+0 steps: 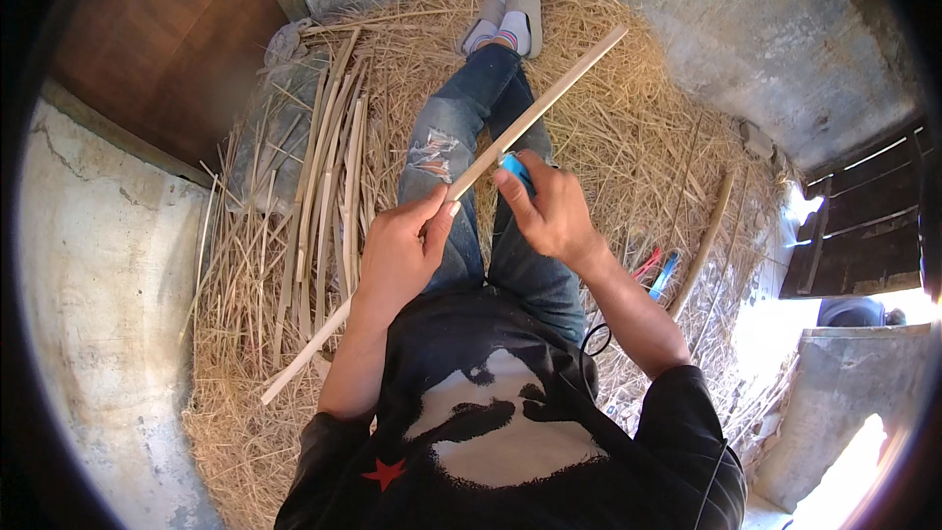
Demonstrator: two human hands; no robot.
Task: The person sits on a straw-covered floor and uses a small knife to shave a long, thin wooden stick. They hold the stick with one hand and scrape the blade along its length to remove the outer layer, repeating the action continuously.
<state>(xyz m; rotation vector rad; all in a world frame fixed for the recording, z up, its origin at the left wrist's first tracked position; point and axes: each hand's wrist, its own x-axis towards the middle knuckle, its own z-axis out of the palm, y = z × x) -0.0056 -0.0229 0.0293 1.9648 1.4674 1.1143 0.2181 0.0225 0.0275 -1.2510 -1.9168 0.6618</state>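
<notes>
Looking down past a black shirt point(461, 334), we see a long, narrow strip of pale wood point(564, 90) held slantwise above a pair of torn blue jeans point(442, 123), one end pointing up and to the right, toward slippered feet point(520, 15). Its lower part passes beneath the left forearm and comes out over loose straw point(628, 147). The left hand point(404, 243) grasps the strip near its middle, pinched between thumb and bent fingers. The right hand point(549, 208) has its fingers curled around a small blue tool point(518, 171) just beside the strip, farther along from the left hand; we cannot tell whether its edge touches the wood. To the left, a bundle of similar strips point(329, 162) lies on the straw. We judge the strip light and stiff, perhaps a little springy toward its far ends, dry rather than slippery, and liable to splinter along the grain or snap if bent hard. We would take hold near the middle, where it should balance, pressing the flat faces and keeping our fingertips clear of the tool.
</notes>
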